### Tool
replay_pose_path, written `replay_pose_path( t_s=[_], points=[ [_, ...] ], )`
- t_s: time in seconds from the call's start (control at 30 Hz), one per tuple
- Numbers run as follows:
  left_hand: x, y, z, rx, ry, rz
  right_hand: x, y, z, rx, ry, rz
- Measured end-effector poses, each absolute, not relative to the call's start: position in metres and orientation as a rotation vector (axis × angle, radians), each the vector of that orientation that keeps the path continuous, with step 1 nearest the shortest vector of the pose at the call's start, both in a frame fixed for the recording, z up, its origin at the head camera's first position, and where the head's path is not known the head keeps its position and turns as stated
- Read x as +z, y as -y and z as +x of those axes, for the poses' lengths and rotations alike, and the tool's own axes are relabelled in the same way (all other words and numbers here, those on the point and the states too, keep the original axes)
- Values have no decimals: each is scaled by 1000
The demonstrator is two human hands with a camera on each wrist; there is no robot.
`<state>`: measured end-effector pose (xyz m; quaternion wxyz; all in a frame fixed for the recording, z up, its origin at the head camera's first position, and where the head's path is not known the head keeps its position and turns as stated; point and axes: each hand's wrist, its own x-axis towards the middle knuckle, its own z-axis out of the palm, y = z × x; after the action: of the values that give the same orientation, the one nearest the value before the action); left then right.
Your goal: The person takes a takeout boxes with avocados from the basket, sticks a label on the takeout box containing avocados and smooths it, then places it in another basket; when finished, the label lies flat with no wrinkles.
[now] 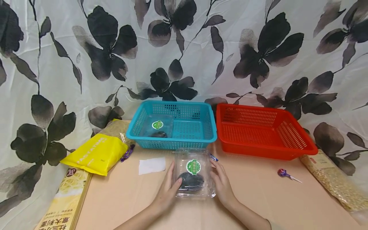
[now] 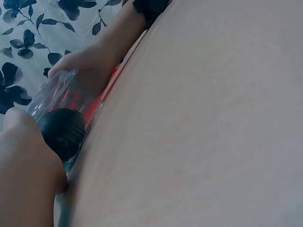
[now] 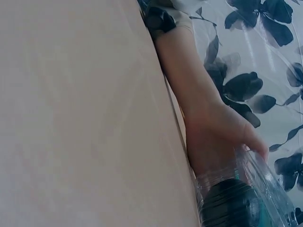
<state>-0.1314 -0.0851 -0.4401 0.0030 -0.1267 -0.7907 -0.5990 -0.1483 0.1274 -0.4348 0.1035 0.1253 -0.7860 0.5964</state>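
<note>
A clear plastic clamshell box (image 1: 198, 189) with a round green label and a dark item inside is between both hands, in front of the blue basket. My left hand (image 1: 166, 188) grips its left side, thumb over the lid. On the opposite side my right hand (image 1: 223, 185) holds the box's right edge. In the left wrist view the dark item (image 2: 65, 132) shows through the plastic, with the right hand (image 2: 85, 66) beyond it. From the right wrist the left hand (image 3: 220, 135) appears at the far side of the clear box (image 3: 270, 189).
A blue basket (image 1: 172, 144) contains a similar clear box (image 1: 157, 124); a red basket (image 1: 258, 151) stands beside it. At left lie a yellow bag (image 1: 96, 155), a noodle package (image 1: 64, 199) and white paper (image 1: 152, 166). A lollipop (image 1: 283, 173) and a grain bag (image 1: 336, 179) lie right.
</note>
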Motion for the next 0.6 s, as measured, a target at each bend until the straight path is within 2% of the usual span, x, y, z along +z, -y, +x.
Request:
replay_pose_path(
  t_s=[0.3,0.6],
  points=[
    [-439,80,-124,-1808,2490,-433,-440,-125,-145,1612,2376,400],
    [-415,77,-108,-1771,2437,-511,-426,-124,-138,1604,2162,613]
  ],
)
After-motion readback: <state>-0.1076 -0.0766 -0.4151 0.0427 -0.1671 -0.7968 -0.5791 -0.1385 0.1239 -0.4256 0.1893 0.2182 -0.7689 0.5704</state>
